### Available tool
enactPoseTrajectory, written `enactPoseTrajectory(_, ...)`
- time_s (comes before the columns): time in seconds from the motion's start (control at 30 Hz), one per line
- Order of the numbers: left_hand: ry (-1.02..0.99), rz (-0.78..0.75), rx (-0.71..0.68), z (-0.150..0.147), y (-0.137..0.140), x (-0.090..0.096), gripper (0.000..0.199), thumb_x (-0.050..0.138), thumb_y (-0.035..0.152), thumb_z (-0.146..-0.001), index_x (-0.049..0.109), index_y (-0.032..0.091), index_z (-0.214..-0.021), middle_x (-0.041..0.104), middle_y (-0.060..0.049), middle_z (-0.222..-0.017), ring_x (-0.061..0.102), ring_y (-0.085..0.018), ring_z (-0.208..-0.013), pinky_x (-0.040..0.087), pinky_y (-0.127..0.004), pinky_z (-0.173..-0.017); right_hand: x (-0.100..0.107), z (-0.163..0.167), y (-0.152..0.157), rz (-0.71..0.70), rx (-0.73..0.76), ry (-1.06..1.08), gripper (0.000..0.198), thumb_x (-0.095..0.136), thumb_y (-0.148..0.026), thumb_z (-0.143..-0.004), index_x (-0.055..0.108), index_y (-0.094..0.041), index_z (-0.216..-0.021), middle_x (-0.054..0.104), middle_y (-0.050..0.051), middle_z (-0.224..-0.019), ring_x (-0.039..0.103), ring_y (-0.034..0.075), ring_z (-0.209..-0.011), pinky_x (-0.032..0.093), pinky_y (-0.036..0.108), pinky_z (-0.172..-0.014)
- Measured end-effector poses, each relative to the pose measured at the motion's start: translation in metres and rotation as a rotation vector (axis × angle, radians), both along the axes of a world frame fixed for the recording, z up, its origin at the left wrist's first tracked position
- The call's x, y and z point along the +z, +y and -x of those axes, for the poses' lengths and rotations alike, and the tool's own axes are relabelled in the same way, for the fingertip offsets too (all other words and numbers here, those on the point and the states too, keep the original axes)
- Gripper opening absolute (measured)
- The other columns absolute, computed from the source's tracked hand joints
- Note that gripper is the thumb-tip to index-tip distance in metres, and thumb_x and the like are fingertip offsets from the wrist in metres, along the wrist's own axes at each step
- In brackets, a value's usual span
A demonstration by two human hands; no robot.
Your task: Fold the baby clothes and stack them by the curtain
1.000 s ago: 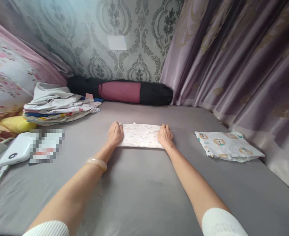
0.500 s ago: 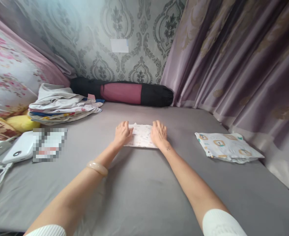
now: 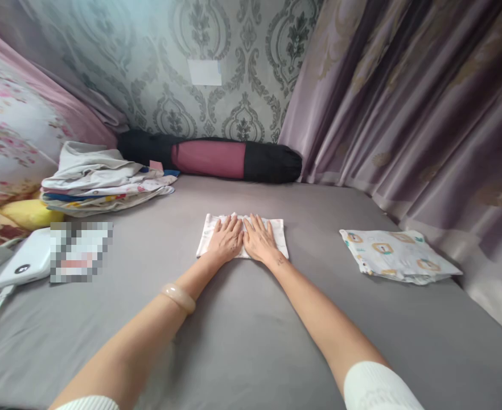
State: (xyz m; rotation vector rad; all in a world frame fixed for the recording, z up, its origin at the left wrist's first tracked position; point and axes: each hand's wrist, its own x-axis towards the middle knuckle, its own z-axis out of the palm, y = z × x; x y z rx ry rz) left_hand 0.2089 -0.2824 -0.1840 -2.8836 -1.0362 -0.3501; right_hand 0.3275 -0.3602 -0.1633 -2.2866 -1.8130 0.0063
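Observation:
A folded white cloth with a faint print lies flat on the grey bed sheet in front of me. My left hand rests palm down on its left half, fingers stretched out. Beside it, my right hand presses flat on the right half, its fingers spread. The two hands nearly touch at the thumbs and cover the middle of the cloth. Its left and right ends show past the hands. A pale bangle circles my left forearm.
On the right lies another folded cloth with lion-like prints. A pile of clothes sits at the back left. Behind are a black and maroon roll bag and the wall. A white power bank and cables are at left; a curtain hangs right.
Both hands have moved inward from the cloth's two ends to its middle. Their fingers, curled at the edges before, now lie flat on top. The view has shifted slightly.

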Motion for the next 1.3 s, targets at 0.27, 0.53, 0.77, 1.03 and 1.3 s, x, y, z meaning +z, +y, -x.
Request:
enactPoseTrajectory(0.27, 0.078, 0.091, 0.021, -0.002, 0.002, 0.002, 0.056, 0.019, 0.037, -0.099, 0.033, 0.018, -0.150, 0.030, -0.009, -0.157, 0.027, -0.028, -0.145, 0.022, -0.052, -0.116, 0.000, 0.001, 0.000, 0.040, -0.008, 0.011, 0.055, 0.025, -0.031, -0.098, 0.032, -0.017, -0.151, 0.026, 0.009, -0.159, 0.016, 0.023, -0.147, 0.008, 0.048, -0.118)
enactPoseTrajectory(0.53, 0.073, 0.120, 0.016, -0.002, 0.003, 0.004, 0.053, 0.022, 0.036, -0.099, 0.035, 0.022, -0.149, 0.031, -0.008, -0.157, 0.028, -0.028, -0.144, 0.023, -0.052, -0.115, 0.000, 0.000, 0.002, 0.051, -0.015, 0.024, 0.055, 0.023, -0.031, -0.097, 0.033, -0.017, -0.150, 0.029, 0.008, -0.158, 0.017, 0.024, -0.146, 0.010, 0.050, -0.117)
enactPoseTrajectory(0.77, -0.021, 0.099, 0.064, 0.000, 0.003, 0.003, 0.049, 0.030, 0.041, -0.097, 0.045, 0.023, -0.140, 0.040, -0.011, -0.151, 0.034, -0.030, -0.140, 0.027, -0.050, -0.112, -0.001, 0.002, 0.002, 0.026, -0.102, 0.025, 0.055, 0.028, -0.035, -0.097, 0.035, -0.017, -0.149, 0.027, 0.010, -0.158, 0.018, 0.026, -0.146, 0.013, 0.048, -0.117)
enactPoseTrajectory(1.03, -0.097, 0.049, 0.213, 0.007, 0.000, 0.006, 0.051, 0.032, 0.042, -0.095, 0.052, 0.011, -0.131, 0.049, -0.019, -0.140, 0.039, -0.033, -0.134, 0.026, -0.051, -0.112, -0.004, 0.005, 0.002, -0.050, -0.307, 0.011, 0.063, 0.035, -0.039, -0.095, 0.036, 0.000, -0.145, 0.033, 0.022, -0.153, 0.026, 0.032, -0.142, 0.016, 0.044, -0.115)
enactPoseTrajectory(1.3, -0.038, 0.055, 0.163, 0.018, 0.010, 0.005, 0.053, 0.031, 0.045, -0.096, 0.049, 0.011, -0.134, 0.047, -0.020, -0.143, 0.038, -0.033, -0.136, 0.028, -0.049, -0.112, -0.008, -0.009, -0.002, 0.018, -0.289, 0.028, 0.067, 0.032, -0.042, -0.096, 0.033, 0.002, -0.146, 0.031, 0.021, -0.154, 0.022, 0.032, -0.144, 0.014, 0.043, -0.116)
